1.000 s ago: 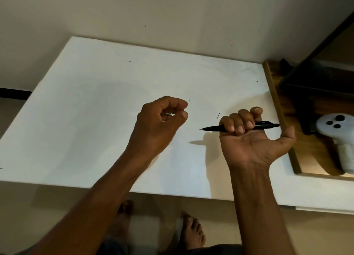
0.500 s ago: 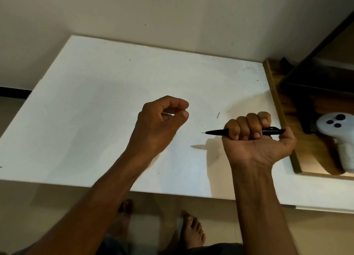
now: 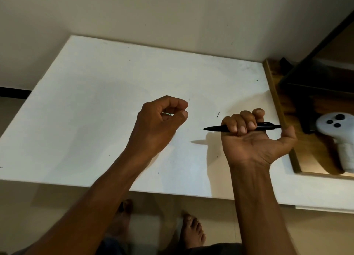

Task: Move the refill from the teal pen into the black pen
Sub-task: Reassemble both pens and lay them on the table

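My right hand (image 3: 249, 140) is palm-up over the right part of the white table (image 3: 95, 101). Its fingers are curled around the black pen (image 3: 216, 128). The pen lies level, with a thin tip sticking out towards the left, and my thumb is spread away from its rear end. My left hand (image 3: 157, 124) hovers left of the pen tip and apart from it. Its fingers are curled on a small thin pale piece (image 3: 166, 113) with a greenish glint, which is mostly hidden. No whole teal pen is in view.
A wooden tray (image 3: 275, 101) borders the table on the right and holds a white controller (image 3: 337, 128) and a dark box. A short dark sliver (image 3: 218, 115) lies on the table near the pen. Bare feet (image 3: 193, 233) show below the table's front edge.
My right thumb pressed onto the pen's rear end half a second ago and has swung away again. The pen stays level. My left hand has barely moved.
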